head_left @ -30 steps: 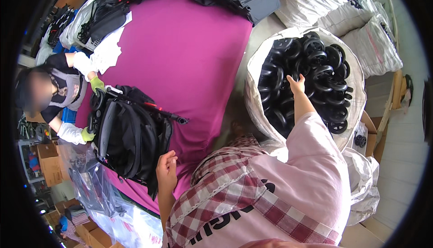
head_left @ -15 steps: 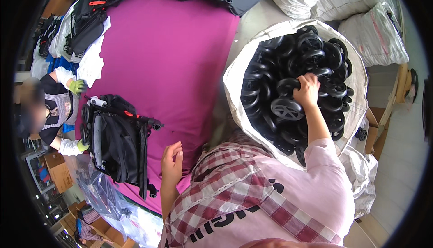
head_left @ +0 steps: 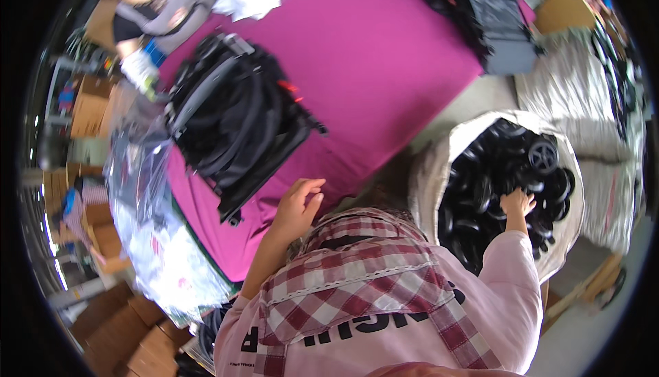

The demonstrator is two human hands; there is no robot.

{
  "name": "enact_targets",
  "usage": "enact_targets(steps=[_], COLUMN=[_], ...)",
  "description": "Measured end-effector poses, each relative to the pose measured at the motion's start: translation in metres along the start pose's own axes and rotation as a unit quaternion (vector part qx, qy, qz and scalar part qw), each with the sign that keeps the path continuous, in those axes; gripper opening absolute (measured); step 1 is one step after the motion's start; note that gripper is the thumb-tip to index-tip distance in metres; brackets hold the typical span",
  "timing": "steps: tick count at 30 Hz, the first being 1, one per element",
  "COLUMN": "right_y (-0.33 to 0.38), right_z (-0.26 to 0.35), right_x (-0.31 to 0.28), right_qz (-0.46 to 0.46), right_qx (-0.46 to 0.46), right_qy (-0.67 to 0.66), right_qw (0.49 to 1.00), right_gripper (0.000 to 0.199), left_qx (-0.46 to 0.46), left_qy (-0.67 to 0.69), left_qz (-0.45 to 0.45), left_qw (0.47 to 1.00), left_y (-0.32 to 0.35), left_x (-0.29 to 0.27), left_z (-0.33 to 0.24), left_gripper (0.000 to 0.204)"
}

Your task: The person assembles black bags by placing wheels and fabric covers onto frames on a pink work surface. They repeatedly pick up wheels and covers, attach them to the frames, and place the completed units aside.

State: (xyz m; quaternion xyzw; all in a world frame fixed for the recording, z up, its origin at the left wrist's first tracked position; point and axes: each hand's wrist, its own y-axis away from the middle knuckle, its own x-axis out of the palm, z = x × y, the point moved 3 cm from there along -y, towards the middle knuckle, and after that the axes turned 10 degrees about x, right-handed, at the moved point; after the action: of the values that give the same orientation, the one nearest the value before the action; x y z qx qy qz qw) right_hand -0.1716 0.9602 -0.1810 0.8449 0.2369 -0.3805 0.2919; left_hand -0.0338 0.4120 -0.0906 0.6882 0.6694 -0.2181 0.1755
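Observation:
My right hand (head_left: 518, 203) reaches down into a white woven sack (head_left: 427, 192) full of black stroller wheels (head_left: 482, 193). Its fingers curl over a wheel among the heap, with their tips partly hidden. Just beyond it lies a spoked wheel (head_left: 543, 157), face up. My left hand (head_left: 300, 204) hovers at the near edge of the purple-covered table (head_left: 364, 54), fingers loosely extended and holding nothing. To its left, a folded black stroller (head_left: 240, 113) with red parts lies on the cloth.
At the far left, a co-worker (head_left: 168, 17) in gloves has one hand beside the stroller. Another folded stroller (head_left: 504, 30) rests at the table's far right. White sacks (head_left: 559, 96) stand beyond the wheel sack. Clear plastic sheeting (head_left: 161, 240) and cardboard boxes (head_left: 93, 106) are at left.
The view has turned, so the table and stroller appear tilted and the wheel sack sits further right and lower. My right hand is still among the wheels; my left stays free.

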Motion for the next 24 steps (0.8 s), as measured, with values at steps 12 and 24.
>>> enact_targets(steps=[12, 24], right_y=[0.093, 0.323], right_z=[0.066, 0.141], right_x=[0.024, -0.173], right_qz=[0.448, 0.341], right_qx=[-0.06, -0.568], right_qy=[-0.339, -0.451], right_qw=[0.825, 0.598], right_gripper=[0.046, 0.046], left_qx=[-0.07, 0.14], left_qy=[0.091, 0.057], left_qz=[-0.175, -0.167], left_qw=[0.978, 0.974], left_y=[0.156, 0.106], left_x=[-0.098, -0.167], left_z=[0.096, 0.047], left_gripper=[0.026, 0.055])
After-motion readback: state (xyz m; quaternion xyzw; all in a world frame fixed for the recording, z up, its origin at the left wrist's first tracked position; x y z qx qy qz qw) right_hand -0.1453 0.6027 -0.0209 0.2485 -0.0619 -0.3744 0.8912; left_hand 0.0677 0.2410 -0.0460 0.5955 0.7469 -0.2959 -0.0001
